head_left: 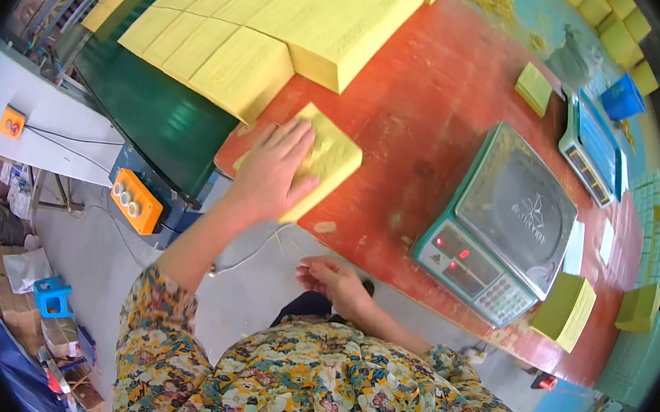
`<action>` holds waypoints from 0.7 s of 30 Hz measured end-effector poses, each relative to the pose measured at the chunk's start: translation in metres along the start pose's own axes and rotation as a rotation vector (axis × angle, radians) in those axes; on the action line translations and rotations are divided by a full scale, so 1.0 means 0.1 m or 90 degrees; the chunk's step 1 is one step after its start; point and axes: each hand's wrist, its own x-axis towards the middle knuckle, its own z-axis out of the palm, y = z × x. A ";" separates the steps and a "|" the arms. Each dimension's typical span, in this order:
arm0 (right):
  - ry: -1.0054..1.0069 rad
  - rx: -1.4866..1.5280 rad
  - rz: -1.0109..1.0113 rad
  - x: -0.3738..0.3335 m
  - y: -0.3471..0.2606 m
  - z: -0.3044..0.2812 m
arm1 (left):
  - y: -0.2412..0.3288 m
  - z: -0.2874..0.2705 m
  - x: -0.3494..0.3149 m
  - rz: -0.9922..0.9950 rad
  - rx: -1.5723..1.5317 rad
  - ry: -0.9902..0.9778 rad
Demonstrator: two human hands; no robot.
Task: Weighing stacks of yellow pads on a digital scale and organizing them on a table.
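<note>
My left hand [274,165] lies over a yellow block [334,159], which looks like stacked paper, at the near left edge of the red table. Its fingers reach across the block's top, the thumb is spread toward the near side, and the palm hides part of the surface. My right hand [332,279] hovers off the table edge in front of my body, its fingers loosely bent with nothing seen in them. Just beyond the left hand stand tight rows of similar yellow blocks [240,70], partly on the table and partly on a green conveyor belt [141,108].
A digital scale [516,216] with a lit display sits on the red table [400,133] to the right. Another scale [594,148], a blue cup [623,97] and a yellow stack [533,89] stand farther back. Another yellow block [565,310] is right of the near scale. An orange button box [136,202] hangs at left.
</note>
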 end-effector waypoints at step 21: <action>0.684 -0.948 -0.832 -2.44 -1.86 -0.50 | 2.90 0.44 1.11 -0.274 -1.613 -0.030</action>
